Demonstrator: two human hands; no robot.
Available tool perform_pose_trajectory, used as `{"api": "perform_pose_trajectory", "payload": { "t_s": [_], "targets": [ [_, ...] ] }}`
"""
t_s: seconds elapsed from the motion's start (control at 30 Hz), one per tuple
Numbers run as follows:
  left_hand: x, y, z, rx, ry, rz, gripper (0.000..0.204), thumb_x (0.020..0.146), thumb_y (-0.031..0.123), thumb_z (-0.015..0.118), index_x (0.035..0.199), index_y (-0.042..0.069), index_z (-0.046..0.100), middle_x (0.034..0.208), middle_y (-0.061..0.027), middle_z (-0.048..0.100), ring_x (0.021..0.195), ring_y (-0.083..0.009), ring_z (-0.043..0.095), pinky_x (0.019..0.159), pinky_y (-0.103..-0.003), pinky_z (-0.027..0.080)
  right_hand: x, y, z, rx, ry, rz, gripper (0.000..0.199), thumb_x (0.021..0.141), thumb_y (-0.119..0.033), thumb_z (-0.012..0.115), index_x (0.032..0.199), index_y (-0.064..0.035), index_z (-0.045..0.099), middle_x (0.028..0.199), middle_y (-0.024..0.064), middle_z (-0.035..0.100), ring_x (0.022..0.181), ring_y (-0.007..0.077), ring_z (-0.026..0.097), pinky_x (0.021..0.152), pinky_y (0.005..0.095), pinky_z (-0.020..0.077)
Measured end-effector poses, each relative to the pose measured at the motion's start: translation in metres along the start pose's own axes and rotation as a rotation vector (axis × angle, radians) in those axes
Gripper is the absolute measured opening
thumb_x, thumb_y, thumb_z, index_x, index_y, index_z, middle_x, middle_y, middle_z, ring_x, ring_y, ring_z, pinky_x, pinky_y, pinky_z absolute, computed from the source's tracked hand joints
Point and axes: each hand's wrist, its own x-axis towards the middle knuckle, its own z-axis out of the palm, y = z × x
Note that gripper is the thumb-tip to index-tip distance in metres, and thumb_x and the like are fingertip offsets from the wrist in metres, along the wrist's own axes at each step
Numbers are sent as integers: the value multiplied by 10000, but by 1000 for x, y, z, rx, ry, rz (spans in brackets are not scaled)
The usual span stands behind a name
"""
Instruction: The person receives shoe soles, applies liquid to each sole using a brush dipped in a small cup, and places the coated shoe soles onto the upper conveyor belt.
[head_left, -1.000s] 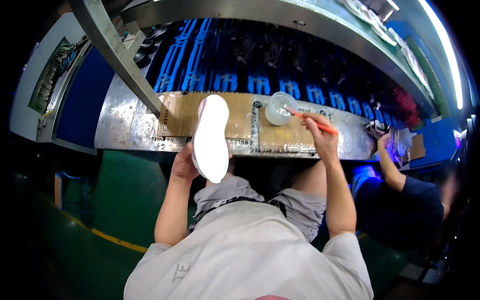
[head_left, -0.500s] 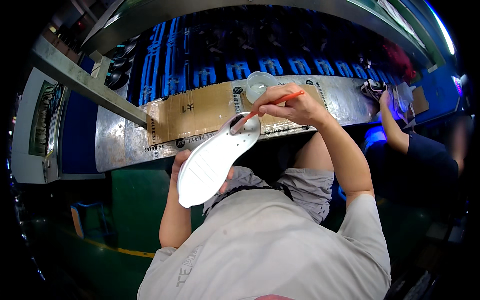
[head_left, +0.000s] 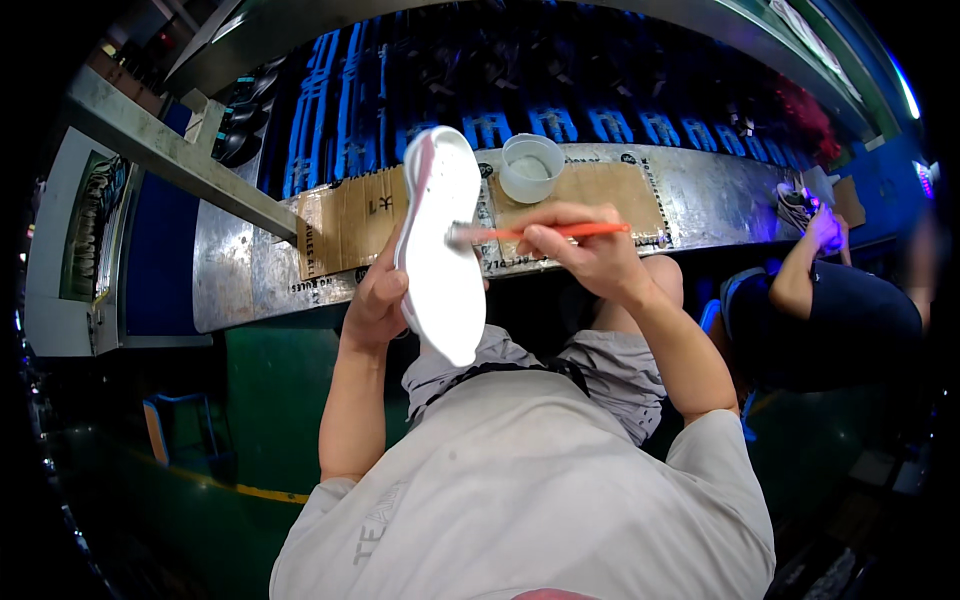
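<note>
The person's T-shirt [head_left: 530,480] was pale grey and loose, with short sleeves [head_left: 725,455] and faint darker lettering [head_left: 378,527] on its left side, while the creased shorts [head_left: 625,375] were light grey with small dark spots, topped by a dark band [head_left: 512,368] at the waist.

Ctr of frame: shoe sole [head_left: 440,295] in L hand [head_left: 378,297], brush [head_left: 500,234] in R hand [head_left: 600,255] w/ bristles [head_left: 460,236] over sole; upper ctr: cup [head_left: 532,172] on R cardboard [head_left: 605,200], atop bench [head_left: 240,265]; upper L: post [head_left: 190,165]; far R: co-worker [head_left: 845,325]

White sole [head_left: 442,285] in left hand [head_left: 378,300], orange brush [head_left: 492,235]
</note>
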Motion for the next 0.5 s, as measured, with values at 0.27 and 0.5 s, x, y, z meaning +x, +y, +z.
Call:
{"api": "perform_pose_trajectory", "payload": {
  "t_s": [0.27,0.5],
  "targets": [
    [12,4,-24,139,150,248,963,890,526,729,1576,0,304,1445,-237,549,1310,-313,591,1104,-426,490,-26,-27,12,-38,-11,-20,111,957,-87,714,964,11,765,786,81,769,700,147,735,642,257,566],
    [18,-8,-30,197,257,421,1047,857,433,847,1635,99,231,1482,-131,504,1337,-253,541,1123,-411,465,-35,-39,38,139,93,249,222,1021,-141,658,972,54,751,779,99,746,668,138,702,621,257,582]
  ]
}}
